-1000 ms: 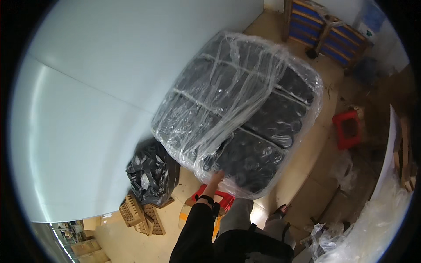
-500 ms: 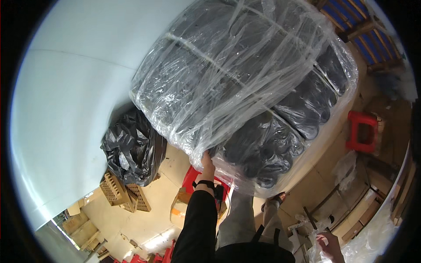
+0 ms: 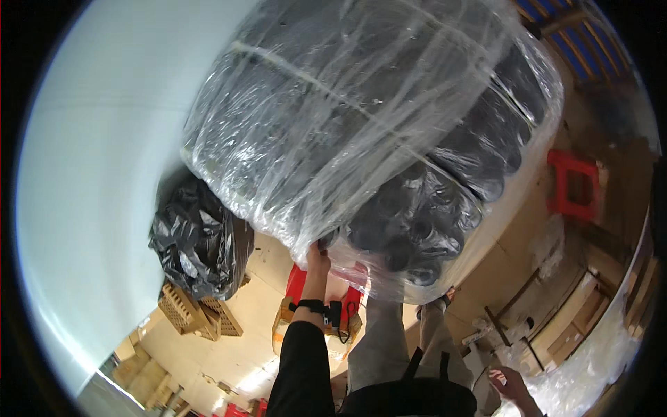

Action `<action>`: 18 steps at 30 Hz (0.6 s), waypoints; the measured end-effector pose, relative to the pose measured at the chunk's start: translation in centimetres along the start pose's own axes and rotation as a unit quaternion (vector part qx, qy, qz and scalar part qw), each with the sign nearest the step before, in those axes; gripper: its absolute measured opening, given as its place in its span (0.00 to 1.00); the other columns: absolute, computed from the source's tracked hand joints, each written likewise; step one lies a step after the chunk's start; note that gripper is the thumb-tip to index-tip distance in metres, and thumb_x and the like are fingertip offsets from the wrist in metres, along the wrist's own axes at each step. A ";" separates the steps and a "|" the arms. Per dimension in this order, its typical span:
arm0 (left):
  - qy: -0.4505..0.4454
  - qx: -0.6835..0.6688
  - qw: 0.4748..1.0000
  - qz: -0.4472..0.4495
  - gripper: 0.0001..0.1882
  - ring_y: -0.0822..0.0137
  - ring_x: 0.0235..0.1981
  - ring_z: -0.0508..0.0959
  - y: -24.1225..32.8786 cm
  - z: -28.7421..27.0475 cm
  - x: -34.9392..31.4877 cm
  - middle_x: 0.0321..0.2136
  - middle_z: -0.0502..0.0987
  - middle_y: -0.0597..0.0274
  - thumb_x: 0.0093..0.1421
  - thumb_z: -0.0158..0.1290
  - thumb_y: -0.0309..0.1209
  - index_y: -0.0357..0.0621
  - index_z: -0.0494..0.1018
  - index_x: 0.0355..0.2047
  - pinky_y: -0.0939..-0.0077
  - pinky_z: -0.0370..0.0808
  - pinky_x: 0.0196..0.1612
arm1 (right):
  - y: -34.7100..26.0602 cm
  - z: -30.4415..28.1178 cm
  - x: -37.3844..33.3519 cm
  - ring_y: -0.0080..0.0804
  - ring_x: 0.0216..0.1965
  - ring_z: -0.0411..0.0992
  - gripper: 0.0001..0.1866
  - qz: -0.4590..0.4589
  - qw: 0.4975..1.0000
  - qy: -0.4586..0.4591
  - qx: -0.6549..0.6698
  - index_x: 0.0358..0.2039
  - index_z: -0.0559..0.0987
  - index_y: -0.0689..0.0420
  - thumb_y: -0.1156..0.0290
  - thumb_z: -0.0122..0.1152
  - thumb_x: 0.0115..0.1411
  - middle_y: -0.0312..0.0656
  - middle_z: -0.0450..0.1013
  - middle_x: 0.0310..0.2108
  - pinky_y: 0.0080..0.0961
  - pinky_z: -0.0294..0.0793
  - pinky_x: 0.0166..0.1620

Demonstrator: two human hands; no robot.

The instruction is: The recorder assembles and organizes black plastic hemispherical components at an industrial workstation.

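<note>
A large bundle (image 3: 292, 118) of dark, rounded items fills the upper middle, wrapped in crinkled clear plastic film (image 3: 326, 174). My left hand (image 3: 318, 261) is closed at the film's lower edge, pinching it beside the dark items; the fingertips are partly hidden by the folds. Off to the lower right hangs my right hand (image 3: 512, 386), away from the bundle, its fingers loosely bent with nothing visible in them. Rounded dark ends (image 3: 410, 243) show through thinner film right of my left hand.
A black plastic bag (image 3: 201, 240) stands left of the bundle, above brown crates (image 3: 187, 309). Beneath my left arm is a red stool (image 3: 297, 281) with a taped box. Another red stool (image 3: 574, 184) stands at right. Loose clear plastic (image 3: 590, 368) and cardboard lie lower right.
The bundle has shifted slightly left and up in view. My left hand stays at the film edge, a little further left. My right hand has moved slightly left.
</note>
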State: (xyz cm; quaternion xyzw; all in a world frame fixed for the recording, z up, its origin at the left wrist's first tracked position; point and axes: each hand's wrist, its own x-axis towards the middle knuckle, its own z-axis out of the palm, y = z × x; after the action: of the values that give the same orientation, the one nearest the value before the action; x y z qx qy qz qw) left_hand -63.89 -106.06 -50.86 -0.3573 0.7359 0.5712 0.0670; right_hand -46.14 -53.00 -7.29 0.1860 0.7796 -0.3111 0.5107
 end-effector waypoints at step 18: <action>-0.033 -0.426 0.850 -0.308 0.26 0.54 0.54 0.65 16.6 -1.5 -4.3 0.54 0.66 0.58 0.56 0.51 0.45 0.50 0.64 0.54 0.52 0.63 0.53 | -0.8 7.1 -1.4 0.33 0.34 0.76 0.13 -0.071 0.984 0.090 0.133 0.42 0.74 0.60 0.67 0.56 0.58 0.43 0.75 0.32 0.28 0.74 0.40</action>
State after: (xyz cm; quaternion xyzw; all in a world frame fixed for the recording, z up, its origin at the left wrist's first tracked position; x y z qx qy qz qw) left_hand -70.22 -103.92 -35.01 -0.5402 0.2699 0.7901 0.1046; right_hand -41.21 -58.36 -7.82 0.2238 0.7856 -0.4290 0.3856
